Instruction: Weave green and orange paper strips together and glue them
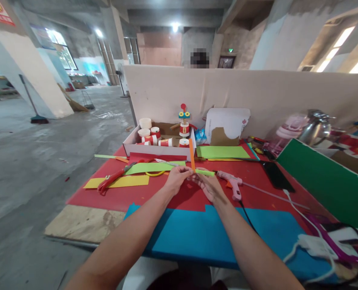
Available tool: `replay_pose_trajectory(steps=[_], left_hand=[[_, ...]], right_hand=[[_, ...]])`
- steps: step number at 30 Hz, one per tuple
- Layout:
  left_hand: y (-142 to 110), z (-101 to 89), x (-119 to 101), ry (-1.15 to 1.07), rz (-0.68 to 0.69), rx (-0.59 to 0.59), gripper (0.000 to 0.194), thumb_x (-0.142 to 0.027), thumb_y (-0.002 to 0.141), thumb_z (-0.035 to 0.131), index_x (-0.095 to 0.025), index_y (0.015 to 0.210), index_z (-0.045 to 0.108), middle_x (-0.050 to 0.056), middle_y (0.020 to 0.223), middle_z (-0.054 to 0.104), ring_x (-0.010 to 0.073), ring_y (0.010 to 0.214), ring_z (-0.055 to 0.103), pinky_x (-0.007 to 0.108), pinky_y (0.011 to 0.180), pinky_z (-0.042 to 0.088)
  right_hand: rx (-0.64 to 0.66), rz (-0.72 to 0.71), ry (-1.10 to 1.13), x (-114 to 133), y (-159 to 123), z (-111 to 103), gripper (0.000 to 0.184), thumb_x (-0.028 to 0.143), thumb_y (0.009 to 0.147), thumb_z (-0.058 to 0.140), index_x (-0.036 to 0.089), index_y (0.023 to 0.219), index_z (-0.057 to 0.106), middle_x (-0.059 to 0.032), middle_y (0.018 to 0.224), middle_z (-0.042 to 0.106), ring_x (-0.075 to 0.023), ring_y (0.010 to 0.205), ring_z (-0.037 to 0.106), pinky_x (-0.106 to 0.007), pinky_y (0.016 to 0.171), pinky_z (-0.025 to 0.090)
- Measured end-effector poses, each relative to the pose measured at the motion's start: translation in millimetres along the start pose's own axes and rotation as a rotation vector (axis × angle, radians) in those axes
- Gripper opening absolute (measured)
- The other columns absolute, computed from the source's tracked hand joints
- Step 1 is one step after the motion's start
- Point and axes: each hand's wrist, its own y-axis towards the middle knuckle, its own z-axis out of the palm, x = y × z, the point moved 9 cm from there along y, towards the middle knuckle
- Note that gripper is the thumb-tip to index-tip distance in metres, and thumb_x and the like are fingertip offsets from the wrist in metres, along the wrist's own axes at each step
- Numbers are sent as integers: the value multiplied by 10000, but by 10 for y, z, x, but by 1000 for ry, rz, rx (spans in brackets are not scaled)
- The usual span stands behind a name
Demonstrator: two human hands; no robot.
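My left hand (pixel 178 180) pinches the lower end of an upright orange paper strip (pixel 192 152). A yellow-green paper strip (pixel 205 172) lies crosswise to it, meeting it at my fingertips. My right hand (pixel 208 187) holds the yellow-green strip from below, its fingers curled toward the left hand and partly hidden. Just right of that hand a pink glue gun (pixel 232 183) rests on the red table cover (pixel 167 195). To the left lie red-handled scissors (pixel 112 178), a green paper sheet (pixel 145 167) and a yellow paper strip (pixel 127 182).
A white box (pixel 157 150) holds several red-and-white paper cups and a paper-cup figure (pixel 184 125). Green paper (pixel 223 152) lies behind my hands. Rightward are a phone (pixel 277 176), a green board (pixel 324 185) and a white power strip (pixel 318 246). Cables cross the right side.
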Motion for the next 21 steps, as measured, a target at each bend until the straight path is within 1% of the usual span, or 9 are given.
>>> replay_pose_trajectory(steps=[3, 7, 10, 14, 18, 21], left_hand=[[-4, 0, -6, 14, 6, -7, 247, -322, 537, 774, -127, 608, 640, -7, 499, 572, 76, 475, 466, 224, 510, 367], [-2, -13, -8, 31, 12, -25, 268, -340, 521, 780, -128, 603, 638, -8, 496, 573, 77, 464, 464, 223, 494, 363], [7, -29, 7, 22, 6, -37, 285, -349, 507, 790, -127, 604, 640, -4, 512, 582, 81, 473, 478, 228, 502, 378], [13, -20, 22, -22, -1, -20, 272, -324, 503, 796, -124, 611, 647, 11, 535, 597, 91, 481, 492, 240, 507, 394], [-5, -25, 7, -27, 9, -33, 260, -273, 480, 809, -123, 608, 640, 10, 524, 588, 87, 466, 483, 240, 491, 402], [-20, -20, 24, -40, -9, -29, 294, -285, 465, 820, -124, 640, 647, 15, 541, 598, 95, 470, 488, 239, 463, 407]], right_hand=[[-31, 4, -3, -6, 11, -23, 329, 344, 508, 850, 192, 746, 680, 15, 637, 679, -124, 586, 630, -288, 680, 537], [-74, 2, 3, -4, 18, -53, 360, 368, 460, 861, 185, 714, 682, 11, 655, 686, -112, 584, 618, -272, 658, 534], [-73, 3, -11, 12, 2, -49, 363, 361, 474, 856, 182, 742, 687, 10, 672, 693, -112, 606, 628, -273, 687, 539], [-66, 8, -42, 37, -28, -27, 346, 351, 498, 845, 183, 757, 689, 15, 644, 686, -115, 602, 636, -283, 721, 543], [-64, -10, -78, 55, -38, 1, 347, 359, 500, 839, 182, 759, 689, 10, 639, 686, -129, 585, 638, -304, 710, 545], [-77, -29, -106, 51, -33, 1, 349, 385, 511, 825, 179, 758, 691, 10, 614, 679, -132, 561, 630, -311, 691, 542]])
